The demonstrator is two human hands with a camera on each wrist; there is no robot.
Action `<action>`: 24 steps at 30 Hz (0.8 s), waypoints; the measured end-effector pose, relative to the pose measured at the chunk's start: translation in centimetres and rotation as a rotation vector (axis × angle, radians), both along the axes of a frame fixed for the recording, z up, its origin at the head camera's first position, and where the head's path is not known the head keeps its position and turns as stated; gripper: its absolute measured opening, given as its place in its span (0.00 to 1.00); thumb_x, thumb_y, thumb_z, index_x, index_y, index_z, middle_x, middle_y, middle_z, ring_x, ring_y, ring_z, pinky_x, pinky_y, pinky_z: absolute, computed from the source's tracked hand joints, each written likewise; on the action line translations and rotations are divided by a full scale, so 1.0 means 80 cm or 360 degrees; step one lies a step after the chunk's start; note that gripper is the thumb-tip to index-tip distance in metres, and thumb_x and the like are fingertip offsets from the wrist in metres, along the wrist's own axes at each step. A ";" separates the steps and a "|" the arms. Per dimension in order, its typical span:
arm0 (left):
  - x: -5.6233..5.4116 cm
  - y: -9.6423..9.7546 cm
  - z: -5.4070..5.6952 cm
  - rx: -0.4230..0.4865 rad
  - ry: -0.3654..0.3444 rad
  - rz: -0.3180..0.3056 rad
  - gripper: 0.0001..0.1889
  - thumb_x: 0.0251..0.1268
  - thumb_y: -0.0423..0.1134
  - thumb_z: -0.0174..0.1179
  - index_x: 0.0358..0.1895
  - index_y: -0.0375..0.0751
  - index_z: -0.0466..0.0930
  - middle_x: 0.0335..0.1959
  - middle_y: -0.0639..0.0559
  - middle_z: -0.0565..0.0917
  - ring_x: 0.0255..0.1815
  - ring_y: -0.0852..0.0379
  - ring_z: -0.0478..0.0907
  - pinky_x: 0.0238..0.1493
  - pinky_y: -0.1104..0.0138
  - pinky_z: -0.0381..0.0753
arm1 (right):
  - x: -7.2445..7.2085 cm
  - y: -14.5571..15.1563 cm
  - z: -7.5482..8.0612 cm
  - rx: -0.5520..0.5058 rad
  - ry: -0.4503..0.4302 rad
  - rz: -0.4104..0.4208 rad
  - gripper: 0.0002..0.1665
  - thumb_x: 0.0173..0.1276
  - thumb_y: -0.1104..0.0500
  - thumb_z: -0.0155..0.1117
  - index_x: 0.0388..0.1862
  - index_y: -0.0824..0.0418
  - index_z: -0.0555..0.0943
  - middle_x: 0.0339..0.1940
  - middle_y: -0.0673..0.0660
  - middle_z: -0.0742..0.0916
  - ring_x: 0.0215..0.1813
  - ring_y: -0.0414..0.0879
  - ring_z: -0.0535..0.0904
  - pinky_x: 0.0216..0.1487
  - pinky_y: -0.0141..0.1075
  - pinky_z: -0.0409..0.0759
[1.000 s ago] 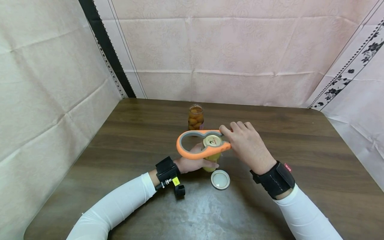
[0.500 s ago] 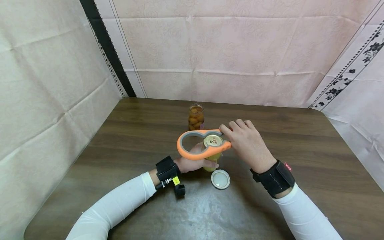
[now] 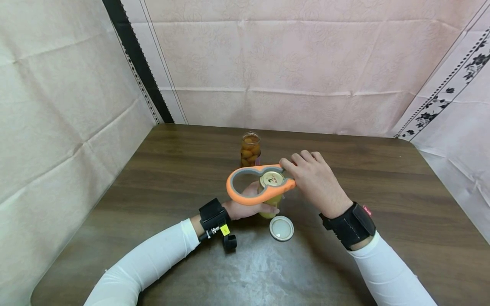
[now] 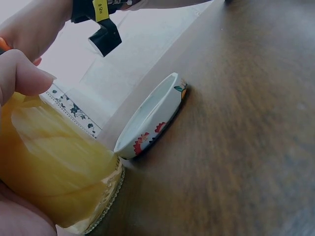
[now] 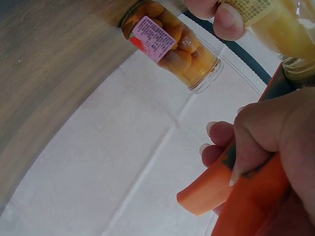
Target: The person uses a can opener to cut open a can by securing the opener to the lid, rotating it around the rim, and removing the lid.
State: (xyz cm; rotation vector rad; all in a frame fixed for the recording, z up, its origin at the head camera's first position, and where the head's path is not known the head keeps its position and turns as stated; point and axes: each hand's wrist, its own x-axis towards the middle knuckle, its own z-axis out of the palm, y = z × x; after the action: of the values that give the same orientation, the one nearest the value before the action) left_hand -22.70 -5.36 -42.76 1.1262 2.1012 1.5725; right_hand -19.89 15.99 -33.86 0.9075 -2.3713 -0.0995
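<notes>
A glass jar of yellow fruit (image 4: pixel 59 162) stands at the middle of the table, tilted in the left wrist view. My left hand (image 3: pixel 246 208) grips it low, with the thumb in front and fingers behind. Around its pale printed lid (image 3: pixel 272 178) sits an orange jar opener (image 3: pixel 245 198) with a grey inner lining. My right hand (image 3: pixel 317 185) holds the opener's two handles from the right, squeezing them between thumb and fingers in the right wrist view. Close in front of the jar, a loose white lid (image 3: pixel 281 228) lies with its inside facing up.
Behind the hands stands a lidless jar of orange-brown fruit (image 3: pixel 250 151) with a pink label (image 5: pixel 153 39). The brown wooden table (image 3: pixel 183 170) ends at pale cloth hangings (image 3: pixel 306 63) at the back and sides.
The jar opener has turned very slightly, its left end coming a little nearer and my right fingers shifting a little farther back. My left hand and the jar stay in place.
</notes>
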 end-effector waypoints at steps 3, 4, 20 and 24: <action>0.000 -0.001 0.000 -0.0011 0.0014 0.0000 0.54 0.58 0.32 0.73 0.82 0.54 0.48 0.81 0.62 0.58 0.80 0.61 0.56 0.79 0.62 0.60 | -0.001 0.000 0.000 -0.0012 0.0003 0.0016 0.28 0.52 0.72 0.78 0.48 0.56 0.76 0.36 0.56 0.82 0.43 0.55 0.77 0.49 0.48 0.77; 0.000 -0.001 0.000 -0.0014 0.0015 0.0004 0.53 0.58 0.33 0.73 0.82 0.55 0.48 0.81 0.63 0.58 0.80 0.61 0.55 0.79 0.62 0.60 | -0.002 0.001 -0.001 -0.0019 0.0007 0.0023 0.28 0.52 0.72 0.78 0.48 0.56 0.76 0.36 0.56 0.82 0.43 0.55 0.77 0.49 0.48 0.77; -0.003 -0.004 -0.001 0.0032 -0.0047 -0.0022 0.50 0.61 0.34 0.70 0.82 0.52 0.48 0.83 0.56 0.56 0.81 0.64 0.53 0.79 0.60 0.59 | -0.013 0.002 -0.003 -0.0059 0.0050 0.0096 0.26 0.60 0.75 0.69 0.52 0.53 0.78 0.34 0.55 0.78 0.41 0.54 0.74 0.49 0.47 0.75; -0.002 -0.004 -0.001 0.0040 -0.0037 -0.0032 0.49 0.61 0.35 0.70 0.82 0.50 0.49 0.82 0.53 0.58 0.80 0.63 0.54 0.79 0.61 0.60 | -0.014 0.003 -0.003 -0.0065 0.0033 0.0103 0.27 0.59 0.75 0.69 0.53 0.53 0.79 0.34 0.55 0.78 0.41 0.54 0.73 0.49 0.47 0.75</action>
State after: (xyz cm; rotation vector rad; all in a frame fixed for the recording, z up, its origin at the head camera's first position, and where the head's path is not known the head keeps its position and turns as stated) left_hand -22.89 -5.71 -42.81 1.1287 2.0545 1.5997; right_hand -21.00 16.21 -34.10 0.9583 -2.3142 -0.0349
